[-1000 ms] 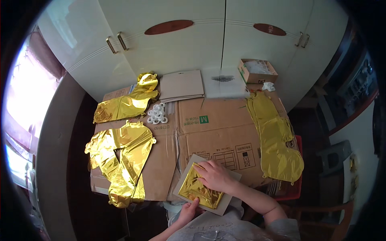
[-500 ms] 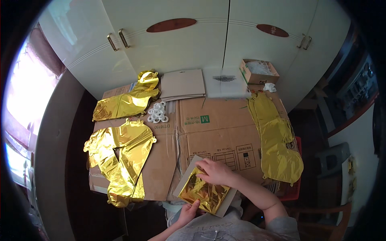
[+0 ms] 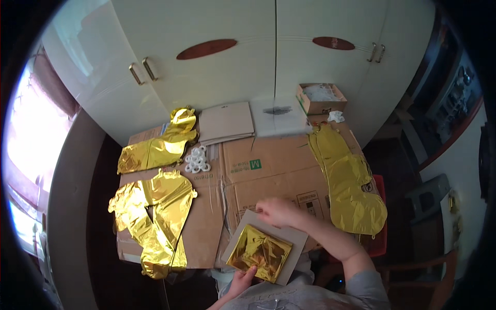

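Far left: large crumpled gold foil balloon [image 3: 155, 219] flat on the flattened brown cardboard sheets [image 3: 268, 175] covering the table, a second long gold foil balloon [image 3: 157, 147] just behind it, cluster of small white plastic rings [image 3: 197, 160] beside that. Centre near edge: folded square gold foil piece [image 3: 260, 252] sits on a pale grey card sleeve [image 3: 289, 238], tilted, overhanging the table edge toward the person. Left hand [image 3: 242, 280] pinches the foil's near edge, fingers closed on it. Right hand [image 3: 276, 212] rests at the sleeve's far corner, fingers curled; grip on the sleeve can't be confirmed. Behind: beige flat card packet [image 3: 226, 121], small open brown cardboard box [image 3: 320, 98]. Right: long gold foil balloon [image 3: 349, 186] lying flat.
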A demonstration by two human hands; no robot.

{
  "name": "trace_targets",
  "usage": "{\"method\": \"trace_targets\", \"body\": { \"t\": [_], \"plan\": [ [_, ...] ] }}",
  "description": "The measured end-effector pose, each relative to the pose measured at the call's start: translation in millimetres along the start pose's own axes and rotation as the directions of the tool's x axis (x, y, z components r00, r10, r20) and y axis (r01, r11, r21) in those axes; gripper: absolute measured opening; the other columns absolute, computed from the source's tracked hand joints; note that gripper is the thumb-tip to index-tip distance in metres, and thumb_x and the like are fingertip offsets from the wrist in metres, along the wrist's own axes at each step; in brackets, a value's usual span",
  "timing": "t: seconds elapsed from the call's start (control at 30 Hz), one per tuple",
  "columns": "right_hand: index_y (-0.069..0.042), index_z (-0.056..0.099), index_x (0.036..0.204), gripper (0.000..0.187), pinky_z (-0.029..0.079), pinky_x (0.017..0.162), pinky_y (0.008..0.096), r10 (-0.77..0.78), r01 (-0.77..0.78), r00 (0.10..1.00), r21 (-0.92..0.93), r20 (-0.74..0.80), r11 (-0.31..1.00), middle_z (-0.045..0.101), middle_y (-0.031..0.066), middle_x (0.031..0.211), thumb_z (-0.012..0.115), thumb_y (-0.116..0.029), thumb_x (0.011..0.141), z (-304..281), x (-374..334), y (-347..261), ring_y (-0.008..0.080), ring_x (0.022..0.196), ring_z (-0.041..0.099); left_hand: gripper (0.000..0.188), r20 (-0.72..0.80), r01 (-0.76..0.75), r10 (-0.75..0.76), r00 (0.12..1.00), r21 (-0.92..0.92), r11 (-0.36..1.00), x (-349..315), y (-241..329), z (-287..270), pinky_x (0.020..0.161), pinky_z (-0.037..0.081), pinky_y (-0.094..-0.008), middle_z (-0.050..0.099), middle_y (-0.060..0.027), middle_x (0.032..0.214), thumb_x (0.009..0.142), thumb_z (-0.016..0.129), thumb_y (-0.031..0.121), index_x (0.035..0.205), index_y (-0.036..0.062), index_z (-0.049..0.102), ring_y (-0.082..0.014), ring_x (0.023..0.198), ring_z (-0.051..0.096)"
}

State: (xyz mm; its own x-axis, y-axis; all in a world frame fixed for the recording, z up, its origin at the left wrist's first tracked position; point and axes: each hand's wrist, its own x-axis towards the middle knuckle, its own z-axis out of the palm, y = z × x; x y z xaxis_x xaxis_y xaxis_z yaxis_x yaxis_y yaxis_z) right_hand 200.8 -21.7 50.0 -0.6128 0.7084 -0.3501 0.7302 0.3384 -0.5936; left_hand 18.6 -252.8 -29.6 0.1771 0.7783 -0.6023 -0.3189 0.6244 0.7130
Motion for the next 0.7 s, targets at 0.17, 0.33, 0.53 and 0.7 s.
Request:
{"method": "trace_targets", "body": {
  "t": [0.17, 0.33, 0.53, 0.7],
  "plan": [
    [-0.003, 0.058, 0.113, 0.027, 0.048, 0.093, 0.0463, -0.281, 0.043, 0.757, -0.384, -0.590, 0.922, 0.061, 0.0140, 0.116, 0.057, -0.020, 0.092, -68.2, 95.6, 108.0, 0.0318, 0.117, 0.057, 0.028, -0.137, -0.165, 0.193, 0.972, 0.192, 0.967, 2.6, -14.2, -14.8, 0.073, 0.055, -0.0301, 0.069, -0.0083, 0.104, 0.100, 0.058, 0.019, 0.115, -0.0039, 0.060, -0.0137, 0.088, 0.066],
    [-0.006, 0.063, 0.109, 0.025, 0.049, 0.092, 0.0459, -0.135, -0.211, 0.844, -0.554, -0.518, 0.806, 0.063, 0.0124, 0.123, 0.058, -0.014, 0.087, -126.3, 126.4, 165.1, 0.0307, 0.109, 0.063, 0.026, -0.170, -0.381, 0.432, 0.886, 0.266, 0.885, 28.6, -39.5, -48.2, 0.069, 0.055, -0.0302, 0.069, -0.0078, 0.106, 0.099, 0.059, 0.019, 0.114, -0.0020, 0.062, -0.0125, 0.093, 0.064],
    [-0.017, 0.074, 0.084, 0.009, 0.054, 0.076, 0.0437, -0.103, -0.246, 0.833, -0.530, -0.544, 0.811, 0.072, 0.0074, 0.085, 0.065, -0.019, 0.082, -142.7, 139.3, 171.6, 0.0287, 0.086, 0.069, 0.029, -0.211, -0.306, 0.406, 0.889, 0.384, 0.871, 26.3, -22.5, -39.6, 0.048, 0.035, -0.0335, 0.054, -0.0026, 0.066, 0.092, 0.069, 0.030, 0.089, 0.0008, 0.066, -0.0156, 0.056, 0.047],
    [-0.017, 0.075, 0.084, 0.019, 0.054, 0.075, 0.0429, 0.006, -0.183, 0.817, -0.250, -0.577, 0.951, 0.072, 0.0077, 0.083, 0.065, -0.033, 0.085, -152.5, 131.2, 161.0, 0.0303, 0.085, 0.068, 0.030, -0.317, -0.296, 0.372, 0.872, 0.264, 0.918, 16.4, 27.3, -15.1, 0.044, 0.029, -0.0277, 0.056, 0.0009, 0.068, 0.093, 0.069, 0.030, 0.081, 0.0029, 0.064, -0.0080, 0.052, 0.043]
  ]
}}
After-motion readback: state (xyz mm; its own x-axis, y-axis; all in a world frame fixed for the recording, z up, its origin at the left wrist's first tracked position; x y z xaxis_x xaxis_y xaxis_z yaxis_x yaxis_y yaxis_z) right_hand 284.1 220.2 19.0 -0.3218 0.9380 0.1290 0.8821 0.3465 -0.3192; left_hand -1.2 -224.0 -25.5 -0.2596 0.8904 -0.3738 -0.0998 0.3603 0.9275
